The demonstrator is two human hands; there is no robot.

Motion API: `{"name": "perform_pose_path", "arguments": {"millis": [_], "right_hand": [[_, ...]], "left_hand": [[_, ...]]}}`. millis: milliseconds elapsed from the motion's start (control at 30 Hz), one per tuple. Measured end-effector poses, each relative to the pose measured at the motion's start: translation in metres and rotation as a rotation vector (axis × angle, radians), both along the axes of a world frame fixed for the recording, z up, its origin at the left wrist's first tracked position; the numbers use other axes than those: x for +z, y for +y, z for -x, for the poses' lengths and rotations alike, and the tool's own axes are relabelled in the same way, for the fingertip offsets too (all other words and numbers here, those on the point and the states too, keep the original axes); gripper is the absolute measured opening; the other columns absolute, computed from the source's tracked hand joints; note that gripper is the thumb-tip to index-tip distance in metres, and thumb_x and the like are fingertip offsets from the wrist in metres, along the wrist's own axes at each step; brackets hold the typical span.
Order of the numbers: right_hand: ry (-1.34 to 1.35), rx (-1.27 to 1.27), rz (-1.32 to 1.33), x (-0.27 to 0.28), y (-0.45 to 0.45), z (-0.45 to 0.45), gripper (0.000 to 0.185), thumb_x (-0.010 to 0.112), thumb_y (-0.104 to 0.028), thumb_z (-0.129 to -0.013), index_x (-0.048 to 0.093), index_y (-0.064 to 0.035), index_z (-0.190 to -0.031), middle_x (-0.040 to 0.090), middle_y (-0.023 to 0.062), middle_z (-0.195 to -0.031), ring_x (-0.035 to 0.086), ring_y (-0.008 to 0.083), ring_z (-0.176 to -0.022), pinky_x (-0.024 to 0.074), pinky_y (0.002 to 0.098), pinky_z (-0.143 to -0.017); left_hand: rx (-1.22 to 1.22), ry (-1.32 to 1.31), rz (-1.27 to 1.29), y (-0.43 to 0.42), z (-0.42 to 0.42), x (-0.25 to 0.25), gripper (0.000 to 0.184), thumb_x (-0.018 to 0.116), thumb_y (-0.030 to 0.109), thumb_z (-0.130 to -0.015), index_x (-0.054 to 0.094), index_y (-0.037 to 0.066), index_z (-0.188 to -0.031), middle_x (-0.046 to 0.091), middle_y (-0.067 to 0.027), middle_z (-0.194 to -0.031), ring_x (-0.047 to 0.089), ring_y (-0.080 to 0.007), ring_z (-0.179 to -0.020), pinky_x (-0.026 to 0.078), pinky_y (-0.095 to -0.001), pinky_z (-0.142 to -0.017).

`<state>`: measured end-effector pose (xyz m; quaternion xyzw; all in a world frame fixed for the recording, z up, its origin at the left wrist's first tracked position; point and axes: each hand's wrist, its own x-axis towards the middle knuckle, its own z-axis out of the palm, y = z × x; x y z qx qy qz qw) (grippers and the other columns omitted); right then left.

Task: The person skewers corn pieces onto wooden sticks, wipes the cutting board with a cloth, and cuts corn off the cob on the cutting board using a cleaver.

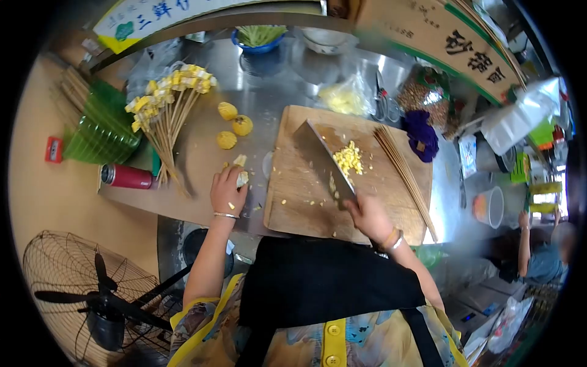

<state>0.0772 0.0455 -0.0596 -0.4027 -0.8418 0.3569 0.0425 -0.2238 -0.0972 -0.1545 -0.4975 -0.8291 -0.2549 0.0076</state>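
Note:
My right hand (370,219) grips the handle of a cleaver (321,160), its broad blade tilted over the wooden cutting board (299,214). Small chopped yellow pieces (348,159) lie in a heap right of the blade, and a few bits cling to the steel. Off the board's left side, my left hand (229,191) is closed around pale yellow-white fruit scraps (242,178) at the counter. Above it sit three peeled, small pineapples (243,125). Bamboo skewers (406,183) lie along the board's right side.
Skewers with yellow chunks (174,92) fan out at left, near a red flask (126,176) and a green plastic container (107,125). Scissors (384,101) and a purple cloth (420,136) lie beyond the board. A fan (101,300) stands lower left. Another person (544,260) is at far right.

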Motion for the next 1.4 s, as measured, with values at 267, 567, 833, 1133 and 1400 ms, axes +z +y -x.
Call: {"name": "perform_pose_path", "arguments": {"millis": [267,567,833,1133,1400], "right_hand": [[0.052,0.123,-0.005,-0.039,0.003,-0.033,0.021,0.061,-0.019,-0.083,0.060,0.0017,-0.084,0.059,0.0255,-0.075,0.057,0.0440,-0.069,0.0455,0.0471,-0.061],[-0.003,0.077,-0.091,-0.024,-0.003,-0.034,0.019,0.059,-0.021,-0.085,0.056,-0.0027,-0.091,0.060,0.0231,-0.072,0.058,0.0423,-0.069,0.0454,0.0496,-0.062],[-0.015,-0.061,0.019,-0.031,0.008,-0.048,0.020,0.058,-0.019,-0.086,0.056,0.0004,-0.090,0.059,0.0250,-0.075,0.057,0.0445,-0.073,0.0447,0.0500,-0.065],[-0.074,0.000,-0.050,-0.001,-0.018,-0.051,0.016,0.055,-0.016,-0.087,0.049,-0.0029,-0.093,0.059,0.0205,-0.077,0.058,0.0406,-0.070,0.0454,0.0492,-0.060],[-0.062,0.112,-0.115,0.012,-0.025,-0.055,0.015,0.055,-0.018,-0.085,0.049,-0.0077,-0.094,0.057,0.0150,-0.077,0.061,0.0358,-0.062,0.0484,0.0454,-0.053]], "left_hand": [[0.089,-0.131,-0.084,0.012,0.054,-0.004,0.040,0.072,0.017,-0.070,0.061,0.008,-0.108,0.056,-0.0122,-0.117,0.053,-0.0333,-0.101,0.042,-0.0406,-0.089],[0.102,-0.218,-0.005,0.065,0.098,-0.026,0.041,0.073,0.015,-0.070,0.058,0.008,-0.108,0.063,-0.0150,-0.098,0.060,-0.0334,-0.090,0.048,-0.0389,-0.077],[0.074,-0.613,-0.209,0.050,0.029,0.026,0.039,0.074,0.015,-0.068,0.059,0.007,-0.103,0.063,-0.0093,-0.092,0.061,-0.0218,-0.081,0.050,-0.0328,-0.071],[-0.491,-0.283,-0.050,0.055,-0.126,0.030,0.042,0.076,0.011,-0.066,0.060,0.006,-0.104,0.059,-0.0112,-0.103,0.055,-0.0340,-0.092,0.047,-0.0382,-0.083],[-0.436,-0.316,-0.166,0.047,-0.124,0.022,0.025,0.073,0.007,-0.068,0.063,0.004,-0.092,0.061,-0.0095,-0.093,0.057,-0.0296,-0.085,0.047,-0.0362,-0.074]]}}
